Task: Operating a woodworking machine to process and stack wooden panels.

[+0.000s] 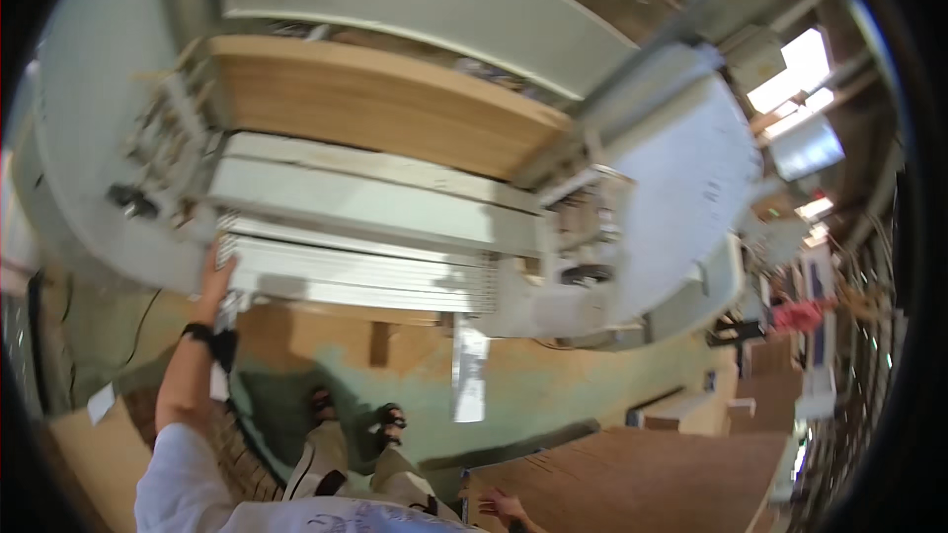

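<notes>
In front of me stands a large white machine with a long bed of ridged white slats point(346, 271). My left hand point(219, 274) is at the left end of these slats, its fingers stretched out against the corner; blur hides the exact contact. A dark band circles that wrist. Low on the right, my right hand point(504, 506) hovers over or rests at the left edge of a brown board point(632, 474), fingers apart and nothing in them. Behind the slats lies a smooth white bed point(365, 202), backed by an upright wooden panel point(385, 94).
A dark handwheel point(587, 274) sits at the machine's right end, and a dark knob point(131, 200) at its left. A pale metal strip point(470, 375) hangs below the bed. My sandalled feet stand on a greenish floor point(434, 434). A tan panel point(99, 454) lies at lower left.
</notes>
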`<state>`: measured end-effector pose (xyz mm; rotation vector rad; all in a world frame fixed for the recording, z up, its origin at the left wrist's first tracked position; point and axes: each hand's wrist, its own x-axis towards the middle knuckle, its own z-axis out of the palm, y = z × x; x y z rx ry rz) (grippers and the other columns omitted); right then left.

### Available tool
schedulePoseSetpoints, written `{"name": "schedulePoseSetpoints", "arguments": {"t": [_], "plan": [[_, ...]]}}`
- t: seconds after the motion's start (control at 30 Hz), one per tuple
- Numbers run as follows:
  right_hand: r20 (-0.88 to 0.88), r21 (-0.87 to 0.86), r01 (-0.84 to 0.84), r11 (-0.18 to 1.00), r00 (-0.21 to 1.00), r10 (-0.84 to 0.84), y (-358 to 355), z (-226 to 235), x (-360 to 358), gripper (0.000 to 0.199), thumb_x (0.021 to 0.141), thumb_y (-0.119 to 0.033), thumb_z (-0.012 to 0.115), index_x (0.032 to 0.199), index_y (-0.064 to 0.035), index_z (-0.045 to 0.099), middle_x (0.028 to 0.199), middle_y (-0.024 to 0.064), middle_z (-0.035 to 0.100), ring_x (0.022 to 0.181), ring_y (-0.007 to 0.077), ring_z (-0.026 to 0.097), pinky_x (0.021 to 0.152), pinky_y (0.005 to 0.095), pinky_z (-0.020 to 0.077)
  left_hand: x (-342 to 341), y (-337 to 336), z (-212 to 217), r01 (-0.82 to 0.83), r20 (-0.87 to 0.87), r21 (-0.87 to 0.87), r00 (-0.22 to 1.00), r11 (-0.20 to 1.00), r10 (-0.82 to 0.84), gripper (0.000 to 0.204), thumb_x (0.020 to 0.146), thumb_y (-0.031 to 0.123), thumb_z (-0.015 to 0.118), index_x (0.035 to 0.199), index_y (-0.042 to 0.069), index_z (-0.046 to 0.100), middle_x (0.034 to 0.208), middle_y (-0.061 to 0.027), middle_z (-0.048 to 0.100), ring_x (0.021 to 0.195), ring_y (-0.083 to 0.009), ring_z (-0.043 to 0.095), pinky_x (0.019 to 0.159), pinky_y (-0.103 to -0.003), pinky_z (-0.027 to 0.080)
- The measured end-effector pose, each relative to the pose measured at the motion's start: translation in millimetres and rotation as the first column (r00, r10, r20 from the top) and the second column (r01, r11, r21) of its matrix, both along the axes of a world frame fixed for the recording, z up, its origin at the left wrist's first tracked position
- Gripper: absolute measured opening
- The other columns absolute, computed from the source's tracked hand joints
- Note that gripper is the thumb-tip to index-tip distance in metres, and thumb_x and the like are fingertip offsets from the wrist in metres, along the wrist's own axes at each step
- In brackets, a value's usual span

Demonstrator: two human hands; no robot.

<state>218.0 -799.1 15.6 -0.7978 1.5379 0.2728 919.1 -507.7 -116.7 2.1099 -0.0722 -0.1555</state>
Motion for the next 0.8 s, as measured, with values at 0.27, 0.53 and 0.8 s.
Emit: {"name": "schedulePoseSetpoints", "arguments": {"t": [0.27, 0.53, 0.8], "plan": [[-0.075, 0.070, -0.031, 0.997, 0.997, 0.036, -6.8, -7.2, 2.7, 0.042, 0.085, -0.015, 0.051, 0.122, -0.0035, 0.035, 0.096, 0.0188, 0.057, 0.088, 0.0322, 0.057, 0.074, 0.0420, 0.0499, -59.7, -105.0, 132.5, 0.604, 0.278, 0.570, 0.497, 0.557, -0.822, 0.079, 0.058, 0.043, 0.072, 0.117, -0.002, 0.045, 0.123, -0.0215, 0.040, 0.117, -0.0348, 0.036, 0.099, -0.043, 0.028], [0.008, 0.110, -0.013, 0.994, 1.000, 0.012, -10.5, -28.4, -30.7, 0.040, 0.087, -0.026, 0.052, 0.117, -0.0013, 0.042, 0.096, 0.0189, 0.058, 0.081, 0.0310, 0.059, 0.070, 0.0420, 0.0511, -96.5, -196.9, 128.3, 0.560, -0.016, 0.806, 0.346, 0.193, -0.938, 0.103, 0.055, 0.050, 0.072, 0.135, 0.009, 0.023, 0.115, -0.0224, 0.041, 0.110, -0.0352, 0.036, 0.098, -0.045, 0.025], [0.036, 0.002, -0.004, 1.000, 0.999, 0.004, -3.1, -26.1, -39.5, 0.028, 0.087, -0.022, 0.049, 0.110, -0.0063, 0.048, 0.083, 0.0076, 0.058, 0.068, 0.0194, 0.060, 0.062, 0.0334, 0.0515, -132.6, -172.9, 114.1, 0.580, 0.500, 0.550, 0.348, 0.601, -0.793, 0.096, 0.040, 0.028, 0.079, 0.123, -0.002, 0.041, 0.098, -0.0238, 0.051, 0.092, -0.0398, 0.049, 0.088, -0.047, 0.037]]}}
